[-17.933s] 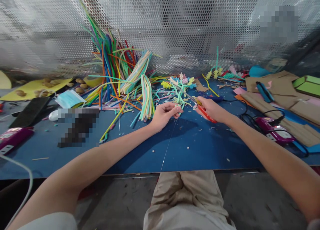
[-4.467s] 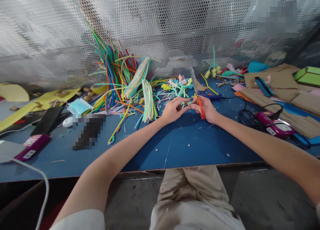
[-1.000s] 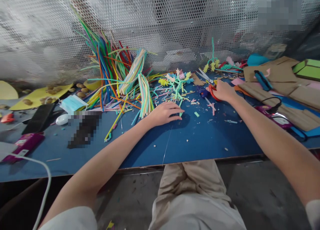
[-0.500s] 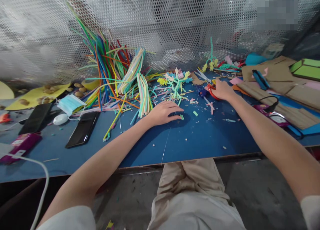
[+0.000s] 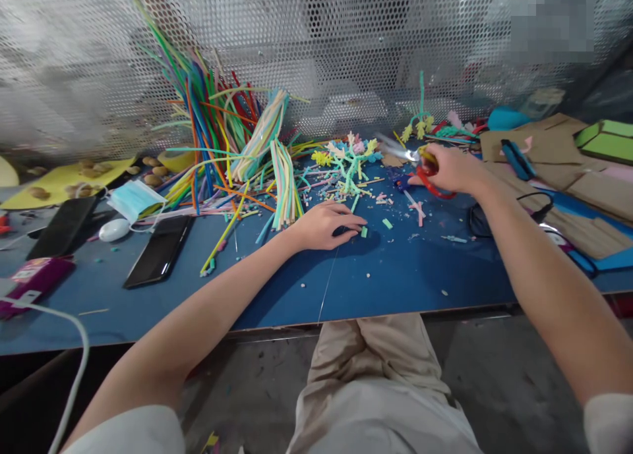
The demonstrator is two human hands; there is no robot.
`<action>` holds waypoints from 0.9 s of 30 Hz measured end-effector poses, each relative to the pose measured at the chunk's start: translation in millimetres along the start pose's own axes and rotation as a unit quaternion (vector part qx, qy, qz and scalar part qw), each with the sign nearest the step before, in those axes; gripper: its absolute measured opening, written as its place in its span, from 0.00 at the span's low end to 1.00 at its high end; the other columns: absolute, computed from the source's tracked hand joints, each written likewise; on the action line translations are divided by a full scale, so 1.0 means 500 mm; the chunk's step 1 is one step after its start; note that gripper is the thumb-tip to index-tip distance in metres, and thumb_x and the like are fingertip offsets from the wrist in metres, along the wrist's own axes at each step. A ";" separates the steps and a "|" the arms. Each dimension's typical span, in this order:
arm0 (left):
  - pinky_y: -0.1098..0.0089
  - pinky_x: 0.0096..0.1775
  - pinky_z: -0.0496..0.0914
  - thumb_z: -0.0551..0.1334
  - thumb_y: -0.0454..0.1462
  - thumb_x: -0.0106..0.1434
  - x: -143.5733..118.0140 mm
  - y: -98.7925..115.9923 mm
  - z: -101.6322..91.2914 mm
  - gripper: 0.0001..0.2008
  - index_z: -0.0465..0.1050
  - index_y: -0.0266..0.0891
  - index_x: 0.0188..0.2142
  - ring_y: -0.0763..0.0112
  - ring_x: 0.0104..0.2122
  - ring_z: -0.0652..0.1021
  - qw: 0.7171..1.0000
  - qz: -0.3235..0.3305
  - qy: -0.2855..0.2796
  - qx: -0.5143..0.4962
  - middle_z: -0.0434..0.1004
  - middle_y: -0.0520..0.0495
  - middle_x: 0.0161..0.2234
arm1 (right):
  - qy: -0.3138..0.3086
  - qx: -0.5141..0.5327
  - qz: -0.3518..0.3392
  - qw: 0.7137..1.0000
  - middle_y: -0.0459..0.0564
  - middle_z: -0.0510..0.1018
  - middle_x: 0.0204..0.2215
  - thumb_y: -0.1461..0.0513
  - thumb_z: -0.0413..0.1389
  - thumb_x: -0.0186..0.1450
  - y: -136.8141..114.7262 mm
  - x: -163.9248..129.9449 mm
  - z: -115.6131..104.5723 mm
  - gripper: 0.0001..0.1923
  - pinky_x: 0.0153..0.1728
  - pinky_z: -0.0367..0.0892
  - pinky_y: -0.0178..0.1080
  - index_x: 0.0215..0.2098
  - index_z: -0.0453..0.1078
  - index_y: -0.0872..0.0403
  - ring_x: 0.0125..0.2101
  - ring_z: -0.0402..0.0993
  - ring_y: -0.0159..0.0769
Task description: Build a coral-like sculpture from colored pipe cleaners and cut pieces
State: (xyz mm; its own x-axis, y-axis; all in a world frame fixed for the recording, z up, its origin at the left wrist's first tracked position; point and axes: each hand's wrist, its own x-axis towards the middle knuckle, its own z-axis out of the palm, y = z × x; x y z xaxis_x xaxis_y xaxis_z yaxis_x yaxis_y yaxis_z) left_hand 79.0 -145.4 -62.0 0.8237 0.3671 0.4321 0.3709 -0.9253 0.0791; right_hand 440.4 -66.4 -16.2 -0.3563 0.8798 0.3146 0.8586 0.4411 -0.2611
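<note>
The whole background is taken up by a perforated metal panel (image 5: 346,58), with a blue surface (image 5: 395,269) set right along it. Most of the surface is pretty littered. A messy pile of fuzzy stems (image 5: 200,118) is heaped toward the back edge, left of the middle, flat brown cardboard (image 5: 554,138) is stacked by the right edge, and a yellow sheet (image 5: 57,180) is spread near the back left corner. Toward the back edge, around the middle, a branched stem piece (image 5: 352,167) with colourful tufts is laid among loose clippings.

The right hand (image 5: 457,167) is held right of that, its grip filled by a pair of red-handled scissors (image 5: 413,155), blades blurry and pointed toward the back edge. The left hand (image 5: 329,227) is rested mid-surface, its grip kept loose, just a narrow gap left between thumb and fingers. A tiny green snippet (image 5: 364,231) is seen right by those fingertips; whether it's being touched can't be told.
</note>
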 end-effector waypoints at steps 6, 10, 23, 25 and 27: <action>0.62 0.51 0.76 0.61 0.40 0.73 0.000 0.002 -0.001 0.14 0.81 0.44 0.53 0.63 0.47 0.83 1.000 0.005 -0.018 -0.019 0.85 0.44 0.46 | -0.160 0.016 -0.074 0.984 0.47 0.78 0.31 0.44 0.68 0.55 -0.064 -0.005 0.032 0.25 0.31 0.60 0.40 0.40 0.67 0.49 0.30 0.74 0.42; 0.64 0.50 0.77 0.62 0.41 0.73 0.001 0.007 0.002 0.13 0.83 0.44 0.51 0.64 0.46 0.83 1.000 0.014 -0.014 -0.018 0.85 0.43 0.45 | -0.178 -0.018 -0.103 0.979 0.50 0.80 0.34 0.48 0.64 0.58 -0.085 -0.008 0.057 0.21 0.31 0.58 0.39 0.44 0.70 0.49 0.34 0.77 0.45; 0.66 0.46 0.76 0.58 0.39 0.76 0.007 0.020 -0.005 0.14 0.81 0.41 0.52 0.65 0.43 0.83 0.997 0.053 -0.010 0.049 0.87 0.45 0.42 | -0.200 0.014 -0.128 0.971 0.57 0.82 0.43 0.38 0.63 0.58 -0.105 -0.010 0.077 0.28 0.36 0.65 0.43 0.41 0.68 0.50 0.40 0.78 0.51; 0.67 0.45 0.76 0.58 0.38 0.76 0.004 0.016 -0.010 0.13 0.81 0.42 0.51 0.67 0.41 0.84 0.997 0.051 -0.002 0.053 0.87 0.46 0.41 | -0.192 0.030 -0.115 0.974 0.55 0.83 0.43 0.38 0.65 0.56 -0.096 -0.009 0.076 0.29 0.36 0.66 0.44 0.42 0.69 0.50 0.40 0.79 0.51; 0.67 0.43 0.75 0.58 0.40 0.75 0.000 0.006 -0.023 0.13 0.83 0.44 0.47 0.68 0.39 0.84 0.997 0.013 0.014 0.079 0.87 0.48 0.39 | -0.180 0.052 -0.096 0.978 0.55 0.83 0.43 0.38 0.66 0.55 -0.084 -0.008 0.075 0.31 0.36 0.67 0.44 0.44 0.70 0.49 0.40 0.80 0.51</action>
State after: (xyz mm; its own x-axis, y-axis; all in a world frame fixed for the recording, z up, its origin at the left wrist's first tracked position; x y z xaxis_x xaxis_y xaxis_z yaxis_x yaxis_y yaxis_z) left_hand 75.3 -149.2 -51.5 0.8228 0.3375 0.4572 0.4140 -0.9072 -0.0752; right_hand 391.9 -81.9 -40.5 -0.6303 0.7758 0.0309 0.7273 0.6039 -0.3260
